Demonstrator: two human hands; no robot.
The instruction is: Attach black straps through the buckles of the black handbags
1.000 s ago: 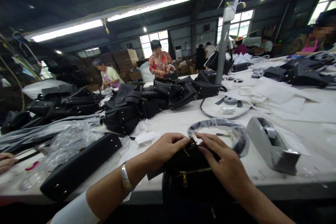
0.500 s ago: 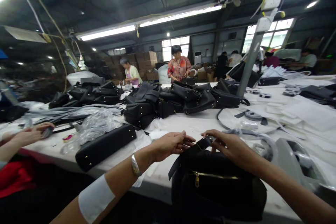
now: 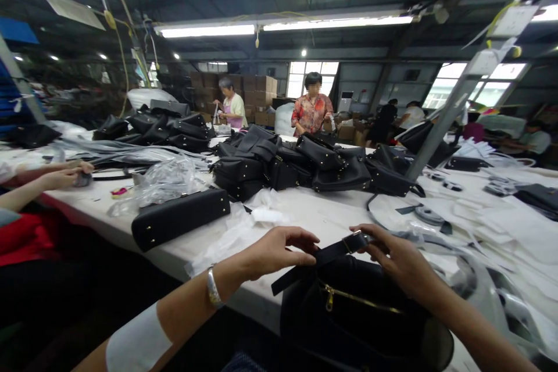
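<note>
A black bag point(image 3: 361, 308) with a gold zipper sits at the table's near edge, below both hands. Its black strap point(image 3: 333, 251) passes through a metal buckle point(image 3: 355, 241) above the bag. My left hand point(image 3: 279, 253), with a silver bangle at the wrist, pinches the strap left of the buckle between thumb and fingers. On the right, my right hand point(image 3: 386, 247) has its fingers closed on the strap beside the buckle. The strap's loose end sticks out to the lower left.
Piled black bags point(image 3: 288, 165) lie across the middle of the white table point(image 3: 322, 209). A long black bag point(image 3: 181, 218) and clear plastic point(image 3: 163, 183) lie left. A metal post point(image 3: 453, 122) rises at right. A co-worker's hands point(image 3: 65, 177) are far left; other people stand behind.
My left hand has closed on the strap, its fingers apart from it before. The strap and buckle are now stretched out between my hands. The view has turned slightly.
</note>
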